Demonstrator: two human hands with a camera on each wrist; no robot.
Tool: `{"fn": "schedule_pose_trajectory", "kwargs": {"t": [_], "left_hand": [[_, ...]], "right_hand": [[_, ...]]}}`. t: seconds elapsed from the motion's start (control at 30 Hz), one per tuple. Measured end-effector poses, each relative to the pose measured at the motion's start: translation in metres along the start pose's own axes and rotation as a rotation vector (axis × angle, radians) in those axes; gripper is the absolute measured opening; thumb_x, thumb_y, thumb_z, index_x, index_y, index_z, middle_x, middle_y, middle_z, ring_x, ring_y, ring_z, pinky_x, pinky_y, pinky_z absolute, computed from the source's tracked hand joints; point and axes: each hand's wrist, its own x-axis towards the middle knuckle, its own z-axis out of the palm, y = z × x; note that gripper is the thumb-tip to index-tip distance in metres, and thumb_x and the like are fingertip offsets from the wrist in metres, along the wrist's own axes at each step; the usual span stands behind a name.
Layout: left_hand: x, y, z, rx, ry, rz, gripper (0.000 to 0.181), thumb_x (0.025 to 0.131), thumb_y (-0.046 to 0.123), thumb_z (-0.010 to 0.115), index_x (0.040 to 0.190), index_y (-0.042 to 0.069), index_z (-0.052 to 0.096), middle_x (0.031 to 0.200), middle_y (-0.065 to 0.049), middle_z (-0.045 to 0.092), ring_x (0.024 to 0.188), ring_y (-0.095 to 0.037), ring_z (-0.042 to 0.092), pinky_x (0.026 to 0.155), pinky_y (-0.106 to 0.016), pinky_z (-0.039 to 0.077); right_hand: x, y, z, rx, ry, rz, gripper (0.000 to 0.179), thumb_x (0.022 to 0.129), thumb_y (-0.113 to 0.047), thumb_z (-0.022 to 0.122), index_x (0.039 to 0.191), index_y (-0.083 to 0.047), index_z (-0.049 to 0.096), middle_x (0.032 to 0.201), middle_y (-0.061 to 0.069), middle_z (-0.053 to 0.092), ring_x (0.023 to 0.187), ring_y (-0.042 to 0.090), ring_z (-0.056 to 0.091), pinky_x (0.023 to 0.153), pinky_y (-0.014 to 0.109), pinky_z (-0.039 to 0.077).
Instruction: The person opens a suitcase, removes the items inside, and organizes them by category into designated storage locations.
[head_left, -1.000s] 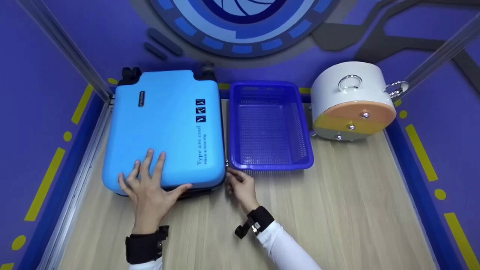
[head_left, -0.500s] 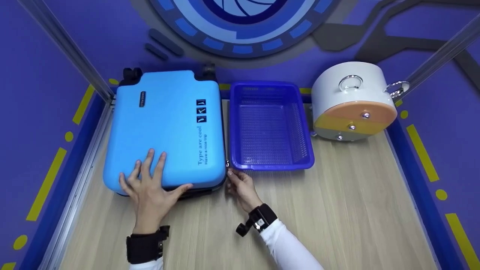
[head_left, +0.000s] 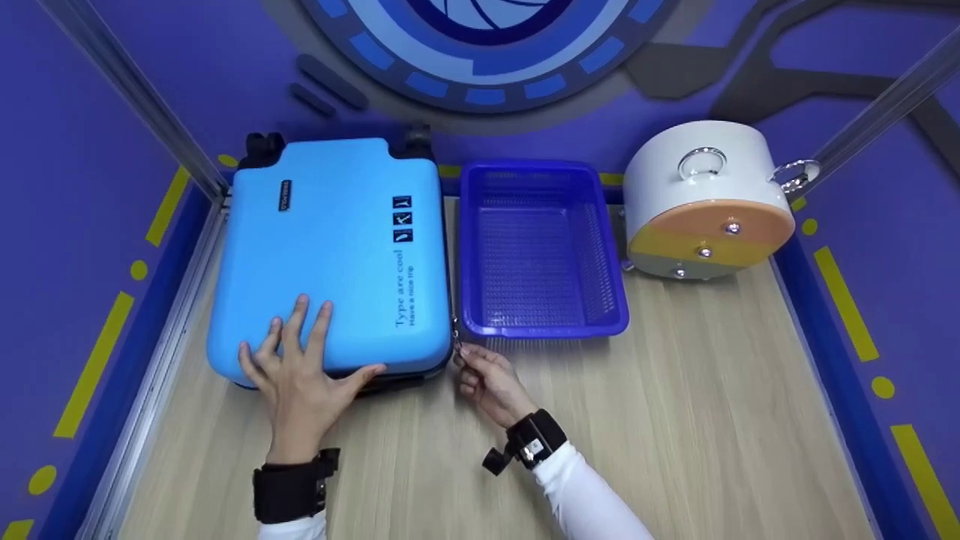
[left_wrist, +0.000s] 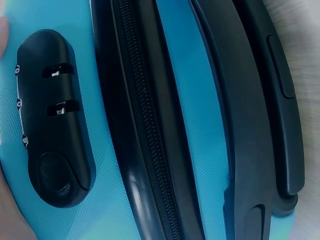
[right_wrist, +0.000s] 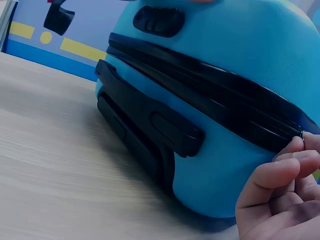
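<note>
A light blue hard-shell suitcase (head_left: 337,247) lies flat on the left, wheels toward the back wall. My left hand (head_left: 296,382) rests spread on its lid near the front edge. At the front right corner my right hand (head_left: 491,382) pinches a small metal zipper pull (head_left: 456,343); the right wrist view shows those curled fingers (right_wrist: 280,175) at the black zipper band (right_wrist: 200,85). The left wrist view has the zipper teeth (left_wrist: 145,100), a black combination lock (left_wrist: 60,120) and a black carry handle (left_wrist: 245,110). The zipper's far side is hidden.
A blue perforated plastic basket (head_left: 544,332) stands close to the suitcase's right side. Farther right is a white round-sided box (head_left: 697,161) with a striped front, knobs and ring handles. Blue panels (head_left: 67,225) wall in the wood-grain surface (head_left: 675,420).
My right hand has shifted slightly right and toward me along the suitcase corner, its wrist swinging right. The left hand stays in place on the lid.
</note>
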Motion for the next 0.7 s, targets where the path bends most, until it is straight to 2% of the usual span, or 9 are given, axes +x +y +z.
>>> {"fn": "schedule_pose_trajectory", "kwargs": {"t": [0.2,0.43,0.53,0.7], "left_hand": [[0.000,0.000,0.000,-0.004,-0.010,-0.009,0.113,0.069,0.090,0.065,0.158,0.021,0.047,0.167,-0.009,0.035,0.142,-0.054,0.028,0.115,-0.075,-0.003],[-0.001,0.001,-0.002,-0.009,-0.020,-0.022,0.114,0.069,0.089,0.066,0.158,0.021,0.046,0.167,-0.009,0.034,0.143,-0.054,0.028,0.115,-0.075,-0.003],[0.000,0.001,-0.002,-0.009,-0.036,-0.018,0.114,0.070,0.089,0.066,0.159,0.020,0.045,0.168,-0.009,0.032,0.143,-0.055,0.026,0.115,-0.075,-0.004],[-0.001,-0.009,-0.010,-0.011,-0.093,0.013,0.112,0.069,0.075,0.080,0.161,0.022,0.042,0.169,-0.009,0.029,0.144,-0.052,0.025,0.114,-0.075,-0.002]], "right_hand": [[-0.013,0.008,-0.004,-0.043,-0.005,0.008,0.009,0.105,-0.007,0.055,0.104,-0.008,0.063,0.088,-0.001,0.063,0.059,0.003,0.041,0.054,0.018,0.038],[-0.024,0.028,-0.003,-0.125,-0.048,0.011,0.008,0.105,-0.011,0.058,0.107,-0.007,0.065,0.088,-0.001,0.062,0.058,0.004,0.041,0.053,0.018,0.037],[-0.025,0.032,0.001,-0.176,-0.012,-0.024,0.009,0.104,-0.012,0.061,0.107,-0.005,0.065,0.088,0.000,0.061,0.059,0.004,0.041,0.053,0.019,0.037],[-0.025,0.034,0.011,-0.332,0.104,-0.138,0.019,0.101,-0.012,0.063,0.112,0.003,0.062,0.089,0.000,0.061,0.061,0.006,0.044,0.054,0.019,0.039]]}}
